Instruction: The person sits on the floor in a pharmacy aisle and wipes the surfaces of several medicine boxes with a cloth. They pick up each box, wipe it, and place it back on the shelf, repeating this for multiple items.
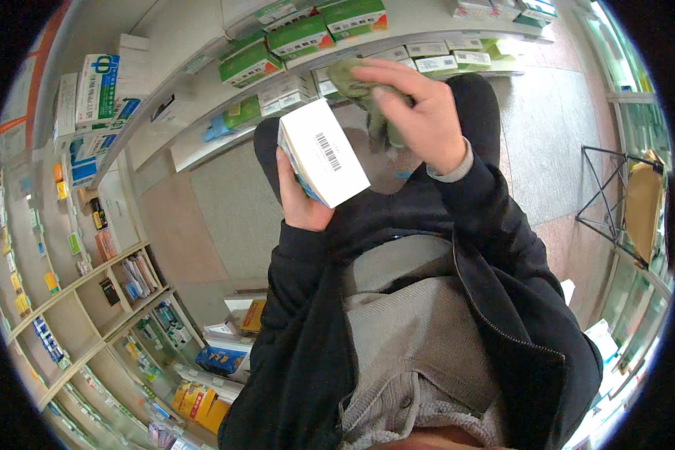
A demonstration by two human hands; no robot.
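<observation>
My left hand (304, 205) grips a white carton (326, 154) from its lower left side. The carton's white face bears a barcode and is turned up towards me. To the right of it, my right hand (427, 118) holds a crumpled olive-green cloth (346, 79), which hangs down below the fingers. Cloth and carton appear apart. Both hands are above my lap, in front of a low shelf. Green medicine cartons (301, 38) stand on its upper board, and small white-and-green boxes (436, 63) are on the board below, partly hidden by the cloth and right hand.
Shelving with compartments (84, 315) curves along the left. A blue-and-white carton (97, 90) stands on a shelf at upper left. Glass cases (644, 112) line the right, beside a black wire-frame stand (607, 197) on the tiled floor (545, 129). Yellow packages (194, 399) lie behind my left elbow.
</observation>
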